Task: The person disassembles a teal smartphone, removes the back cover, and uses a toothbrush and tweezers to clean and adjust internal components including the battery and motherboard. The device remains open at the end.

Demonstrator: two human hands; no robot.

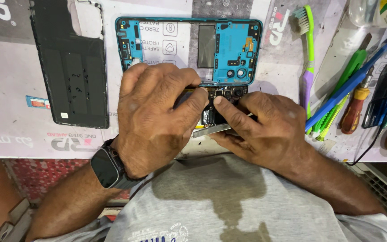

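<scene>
Your left hand (155, 116) and right hand (258, 130) both pinch the dark circuit board (222, 101) near the worktop's (19, 71) front edge, just before the blue phone frame (189, 45) with its white label.

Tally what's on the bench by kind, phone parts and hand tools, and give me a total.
Phone parts: 3, the circuit board in both hands, the blue frame, the black back cover.
Brushes: 1, a toothbrush.
Screwdrivers: 1.
Metal tweezers: 1.
Total: 6
</scene>
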